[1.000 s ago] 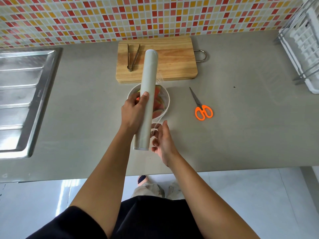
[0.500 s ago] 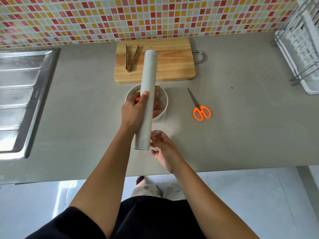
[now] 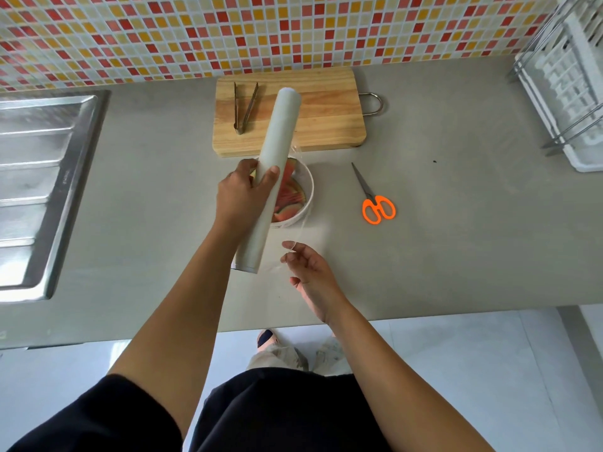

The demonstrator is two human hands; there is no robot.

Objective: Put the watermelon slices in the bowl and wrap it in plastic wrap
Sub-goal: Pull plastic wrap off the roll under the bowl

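Observation:
A white bowl with red watermelon slices stands on the grey counter in front of the cutting board. My left hand grips a long pale roll of plastic wrap, held lengthwise above the bowl's left half and hiding part of it. A clear sheet of wrap runs from the roll toward my right hand, which pinches its loose edge just right of the roll's near end.
A wooden cutting board with metal tongs lies behind the bowl. Orange-handled scissors lie to the right. A steel sink drainboard is at the left, a white dish rack at the far right. The counter edge runs below my hands.
My right hand has moved right, away from the roll's near end, drawing the clear film out with it. The roll and my left hand have stayed over the bowl.

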